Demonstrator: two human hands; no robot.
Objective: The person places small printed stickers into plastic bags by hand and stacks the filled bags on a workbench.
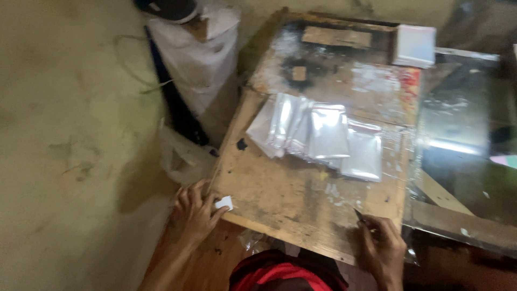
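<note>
My left hand rests at the near left corner of a worn wooden board and pinches a small white piece. At the board's near right edge, my right hand grips a thin dark pointed tool, tip up toward the board. A fanned row of several clear plastic pouches lies in the middle of the board, beyond both hands.
A stack of clear sheets sits at the far right corner of the board. A glass-topped surface adjoins on the right. A white sack and a crumpled plastic bag stand on the floor at left.
</note>
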